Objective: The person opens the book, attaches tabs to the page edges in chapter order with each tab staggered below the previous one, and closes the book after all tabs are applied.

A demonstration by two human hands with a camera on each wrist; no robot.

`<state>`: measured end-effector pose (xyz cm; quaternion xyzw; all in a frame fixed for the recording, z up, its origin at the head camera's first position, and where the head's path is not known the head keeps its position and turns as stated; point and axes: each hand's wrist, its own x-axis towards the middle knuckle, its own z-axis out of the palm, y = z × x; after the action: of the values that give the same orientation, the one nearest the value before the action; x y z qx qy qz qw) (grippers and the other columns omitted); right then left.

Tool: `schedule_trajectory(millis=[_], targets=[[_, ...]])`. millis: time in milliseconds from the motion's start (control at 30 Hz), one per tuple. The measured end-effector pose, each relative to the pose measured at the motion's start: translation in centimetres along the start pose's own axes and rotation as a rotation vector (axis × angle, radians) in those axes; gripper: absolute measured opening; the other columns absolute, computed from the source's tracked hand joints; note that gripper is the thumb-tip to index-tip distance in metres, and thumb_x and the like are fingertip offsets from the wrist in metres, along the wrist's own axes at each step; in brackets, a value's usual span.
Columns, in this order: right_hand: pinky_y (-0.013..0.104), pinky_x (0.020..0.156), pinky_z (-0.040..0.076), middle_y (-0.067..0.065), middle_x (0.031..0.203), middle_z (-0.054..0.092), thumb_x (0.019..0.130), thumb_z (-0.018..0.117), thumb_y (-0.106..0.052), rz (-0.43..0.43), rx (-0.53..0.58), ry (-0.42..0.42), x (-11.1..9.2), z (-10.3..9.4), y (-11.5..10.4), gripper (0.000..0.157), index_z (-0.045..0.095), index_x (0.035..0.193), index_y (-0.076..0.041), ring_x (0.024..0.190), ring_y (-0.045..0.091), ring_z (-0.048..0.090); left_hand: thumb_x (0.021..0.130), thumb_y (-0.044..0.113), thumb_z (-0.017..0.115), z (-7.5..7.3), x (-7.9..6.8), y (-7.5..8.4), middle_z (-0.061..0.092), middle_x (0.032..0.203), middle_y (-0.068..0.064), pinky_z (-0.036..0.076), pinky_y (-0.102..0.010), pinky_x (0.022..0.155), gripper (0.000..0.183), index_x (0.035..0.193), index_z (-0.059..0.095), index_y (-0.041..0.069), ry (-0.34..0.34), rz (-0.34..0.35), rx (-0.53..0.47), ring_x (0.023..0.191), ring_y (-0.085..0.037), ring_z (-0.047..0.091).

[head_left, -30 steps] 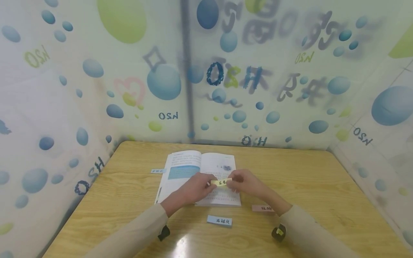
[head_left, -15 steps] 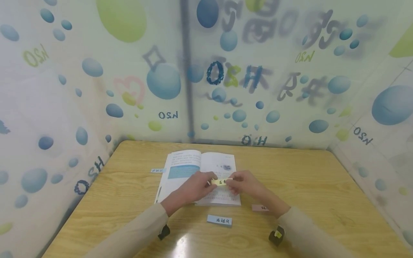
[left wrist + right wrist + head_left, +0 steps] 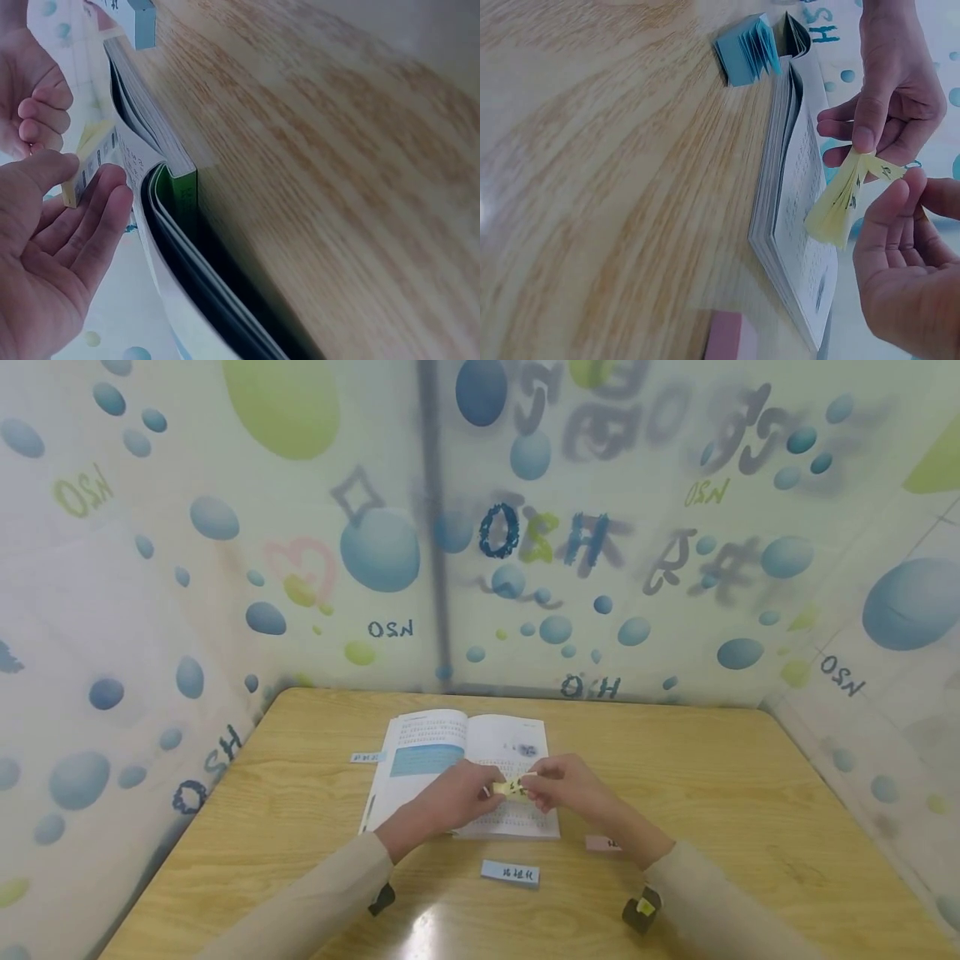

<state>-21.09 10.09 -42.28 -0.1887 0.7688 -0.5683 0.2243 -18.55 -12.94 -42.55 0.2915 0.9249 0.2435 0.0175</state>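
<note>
Over the right-hand page of an open book [image 3: 431,727], my left hand [image 3: 459,795] holds a pad of yellow sticky notes [image 3: 832,214] by one end, thumb on top and fingers beneath. Its free sheets fan out in the right wrist view. Dark handwriting marks the pad. The thumb and forefinger of my right hand [image 3: 567,782] pinch the free end of the top yellow note [image 3: 886,170], which bends up away from the rest. At the left thumb, that note still meets the pad.
On the wooden table [image 3: 712,777], a blue sticky-note pad [image 3: 510,873] lies in front of the book. A pink pad [image 3: 602,843] is partly behind my right wrist. One blue note [image 3: 365,757] sticks out past the book's left edge. Patterned curtain walls [image 3: 637,635] surround the table.
My right hand has shifted slightly left, and the top yellow note now curls up from the pad. The right forearm covers more of the pink pad. My left hand stays almost in place.
</note>
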Motion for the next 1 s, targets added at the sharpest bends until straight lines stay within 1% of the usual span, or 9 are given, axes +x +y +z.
schedule_trajectory(millis=[200, 367, 500, 600, 733, 800, 1000], targets=[[0.031, 0.072, 0.058, 0.009, 0.083, 0.067, 0.100, 0.068, -0.019, -0.017, 0.024, -0.002, 0.1, 0.1, -0.1, 0.024, 0.070, 0.098, 0.005, 0.075, 0.018, 0.063, 0.096, 0.013, 0.072, -0.1, 0.0, -0.1, 0.073, 0.096, -0.005, 0.053, -0.024, 0.071, 0.017, 0.110, 0.072, 0.002, 0.006, 0.032, 0.001, 0.080, -0.009, 0.066], [0.032, 0.072, 0.058, 0.009, 0.083, 0.067, 0.099, 0.068, -0.018, -0.030, 0.043, 0.003, 0.2, 0.1, -0.2, 0.023, 0.071, 0.098, 0.005, 0.075, 0.019, 0.063, 0.097, 0.013, 0.071, -0.1, 0.0, 0.0, 0.073, 0.095, -0.006, 0.053, -0.023, 0.071, 0.019, 0.111, 0.071, 0.002, 0.007, 0.043, 0.001, 0.079, -0.008, 0.065], [0.032, 0.071, 0.058, 0.009, 0.082, 0.067, 0.098, 0.069, -0.017, -0.028, 0.049, 0.008, 0.2, 0.2, -0.4, 0.023, 0.070, 0.097, 0.006, 0.074, 0.018, 0.063, 0.097, 0.014, 0.071, -0.1, 0.0, 0.1, 0.073, 0.094, -0.005, 0.054, -0.023, 0.071, 0.019, 0.112, 0.071, 0.002, 0.005, 0.042, 0.003, 0.080, -0.008, 0.066], [0.031, 0.071, 0.058, 0.009, 0.082, 0.067, 0.098, 0.069, -0.017, -0.037, 0.055, 0.006, 0.2, 0.3, -0.6, 0.024, 0.070, 0.097, 0.007, 0.074, 0.018, 0.063, 0.097, 0.015, 0.071, -0.1, 0.0, 0.2, 0.073, 0.093, -0.003, 0.053, -0.021, 0.070, 0.019, 0.111, 0.071, 0.003, -0.005, 0.026, -0.006, 0.078, -0.006, 0.065], [0.031, 0.070, 0.058, 0.009, 0.082, 0.067, 0.098, 0.069, -0.017, -0.052, 0.056, 0.007, 0.1, 0.4, -0.8, 0.024, 0.070, 0.098, 0.007, 0.073, 0.018, 0.063, 0.097, 0.017, 0.071, -0.1, 0.1, 0.3, 0.072, 0.087, 0.001, 0.051, -0.020, 0.066, 0.012, 0.103, 0.071, 0.007, -0.018, 0.009, -0.019, 0.072, -0.002, 0.061], [0.031, 0.070, 0.058, 0.009, 0.081, 0.067, 0.098, 0.070, -0.018, -0.057, 0.051, 0.009, 0.1, 0.4, -0.9, 0.025, 0.070, 0.097, 0.007, 0.072, 0.018, 0.063, 0.097, 0.017, 0.071, -0.1, 0.2, 0.4, 0.070, 0.083, 0.004, 0.050, -0.020, 0.063, 0.008, 0.097, 0.070, 0.009, -0.019, 0.010, -0.022, 0.069, -0.002, 0.059], [0.031, 0.069, 0.058, 0.008, 0.080, 0.067, 0.098, 0.069, -0.017, -0.064, 0.050, 0.008, 0.1, 0.5, -1.1, 0.025, 0.070, 0.096, 0.007, 0.070, 0.017, 0.063, 0.097, 0.017, 0.071, -0.1, 0.3, 0.4, 0.067, 0.078, 0.007, 0.048, -0.020, 0.059, 0.012, 0.088, 0.066, 0.012, -0.019, 0.004, -0.024, 0.064, -0.003, 0.056]])
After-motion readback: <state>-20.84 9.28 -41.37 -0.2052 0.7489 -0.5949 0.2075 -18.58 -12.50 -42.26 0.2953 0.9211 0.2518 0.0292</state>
